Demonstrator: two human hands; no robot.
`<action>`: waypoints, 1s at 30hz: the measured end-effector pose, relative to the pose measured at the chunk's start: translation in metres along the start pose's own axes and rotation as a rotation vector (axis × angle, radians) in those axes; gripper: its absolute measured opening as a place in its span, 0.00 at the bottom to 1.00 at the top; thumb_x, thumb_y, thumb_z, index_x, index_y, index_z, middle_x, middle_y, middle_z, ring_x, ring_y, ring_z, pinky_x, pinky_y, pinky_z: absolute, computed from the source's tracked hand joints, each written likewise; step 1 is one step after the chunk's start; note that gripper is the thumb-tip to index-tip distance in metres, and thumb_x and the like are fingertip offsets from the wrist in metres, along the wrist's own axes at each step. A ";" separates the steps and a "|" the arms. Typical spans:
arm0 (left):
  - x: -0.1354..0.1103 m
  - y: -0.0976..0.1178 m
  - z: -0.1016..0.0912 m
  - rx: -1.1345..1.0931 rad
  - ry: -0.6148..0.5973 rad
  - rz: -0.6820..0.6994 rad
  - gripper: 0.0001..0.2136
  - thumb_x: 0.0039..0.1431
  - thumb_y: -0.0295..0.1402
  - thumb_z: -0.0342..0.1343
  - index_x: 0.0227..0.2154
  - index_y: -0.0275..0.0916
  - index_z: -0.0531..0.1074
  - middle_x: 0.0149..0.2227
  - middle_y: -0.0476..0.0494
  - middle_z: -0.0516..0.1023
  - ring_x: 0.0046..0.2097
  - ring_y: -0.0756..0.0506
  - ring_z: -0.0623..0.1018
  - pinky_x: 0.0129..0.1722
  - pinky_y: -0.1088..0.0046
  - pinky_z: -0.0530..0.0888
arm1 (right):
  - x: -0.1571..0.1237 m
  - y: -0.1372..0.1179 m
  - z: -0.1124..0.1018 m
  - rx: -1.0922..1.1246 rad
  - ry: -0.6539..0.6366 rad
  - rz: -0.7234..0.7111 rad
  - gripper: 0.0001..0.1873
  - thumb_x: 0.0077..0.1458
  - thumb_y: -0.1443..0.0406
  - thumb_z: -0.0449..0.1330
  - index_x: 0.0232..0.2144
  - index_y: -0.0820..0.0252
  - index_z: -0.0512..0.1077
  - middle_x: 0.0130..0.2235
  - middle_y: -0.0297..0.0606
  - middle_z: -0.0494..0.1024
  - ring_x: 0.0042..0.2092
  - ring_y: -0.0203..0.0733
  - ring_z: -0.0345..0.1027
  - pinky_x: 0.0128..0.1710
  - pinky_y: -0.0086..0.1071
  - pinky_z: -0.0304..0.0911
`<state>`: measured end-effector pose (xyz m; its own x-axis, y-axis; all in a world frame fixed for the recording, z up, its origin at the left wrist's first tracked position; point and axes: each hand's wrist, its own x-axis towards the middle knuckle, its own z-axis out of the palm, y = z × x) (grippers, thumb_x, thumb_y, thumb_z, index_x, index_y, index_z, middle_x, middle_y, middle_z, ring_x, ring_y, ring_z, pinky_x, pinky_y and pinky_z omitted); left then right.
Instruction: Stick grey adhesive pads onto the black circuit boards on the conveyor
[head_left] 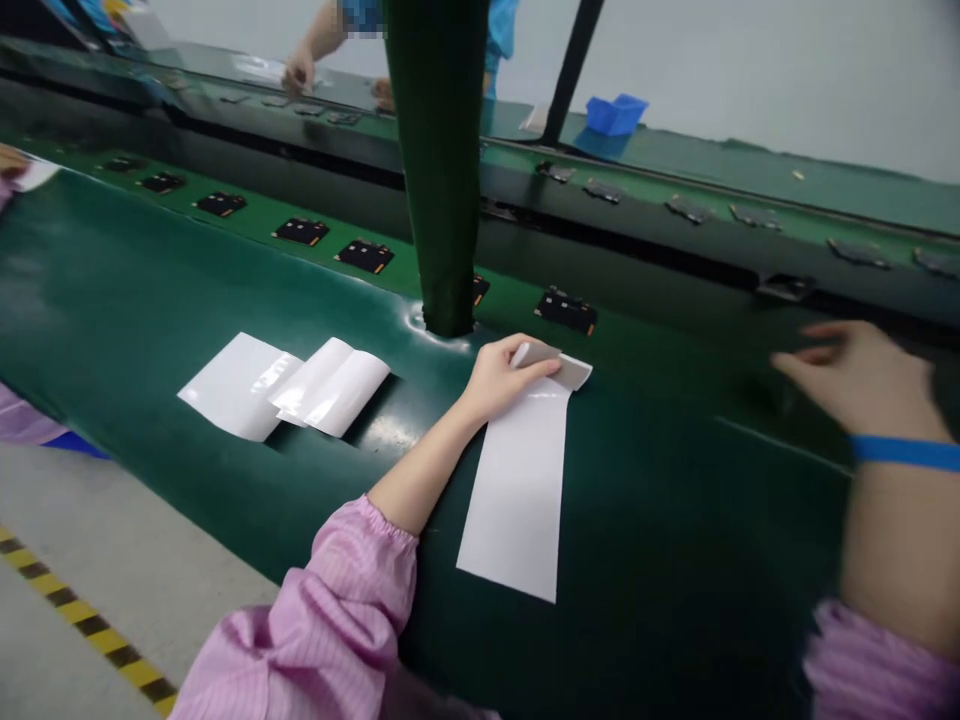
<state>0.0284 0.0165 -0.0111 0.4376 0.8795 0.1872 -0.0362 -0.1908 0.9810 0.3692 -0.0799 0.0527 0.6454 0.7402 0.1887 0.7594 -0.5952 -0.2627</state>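
Note:
My left hand [510, 378] is closed on the curled far end of a white paper strip [517, 500], which looks like label backing. The rest of the strip lies flat on the green table, pointing toward me. Off to the right, my right hand [874, 380] is in the air near the conveyor, with a blue wristband [904, 452] around the wrist. Motion blurs its fingers, and I cannot make out whether anything is in them. Black circuit boards [568, 310] lie on the green belt beyond the strip, one just past my left hand.
Glossy white sheets [334, 388] lie curled on the green table [187, 270] at left. A dark green post [442, 180] rises from the table's far edge. Several boards line a second belt behind, with a blue bin [615, 115] and a co-worker's hand [300, 72] beyond.

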 end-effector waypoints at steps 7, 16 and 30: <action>-0.001 0.001 -0.001 -0.024 -0.013 0.029 0.09 0.47 0.36 0.65 0.29 0.36 0.77 0.29 0.48 0.78 0.32 0.49 0.75 0.31 0.75 0.68 | -0.074 -0.148 0.019 0.563 -0.241 -0.516 0.11 0.49 0.56 0.60 0.31 0.55 0.75 0.36 0.41 0.77 0.37 0.45 0.69 0.36 0.39 0.64; -0.002 0.004 0.000 -0.030 -0.061 -0.020 0.13 0.50 0.41 0.62 0.30 0.35 0.75 0.28 0.49 0.75 0.31 0.50 0.72 0.29 0.76 0.65 | -0.080 -0.160 0.044 0.561 -0.218 -0.734 0.15 0.55 0.52 0.57 0.26 0.55 0.73 0.36 0.40 0.71 0.40 0.47 0.67 0.37 0.40 0.64; 0.000 0.003 -0.002 -0.019 -0.091 -0.059 0.12 0.56 0.40 0.55 0.25 0.35 0.72 0.26 0.49 0.72 0.29 0.51 0.70 0.27 0.76 0.62 | 0.059 -0.084 0.067 0.251 -0.455 -0.618 0.21 0.48 0.46 0.58 0.24 0.56 0.73 0.33 0.45 0.76 0.40 0.51 0.69 0.42 0.47 0.64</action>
<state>0.0266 0.0170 -0.0079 0.5193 0.8454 0.1248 -0.0248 -0.1311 0.9911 0.3380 0.0349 0.0223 -0.0228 0.9995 -0.0206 0.8920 0.0110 -0.4518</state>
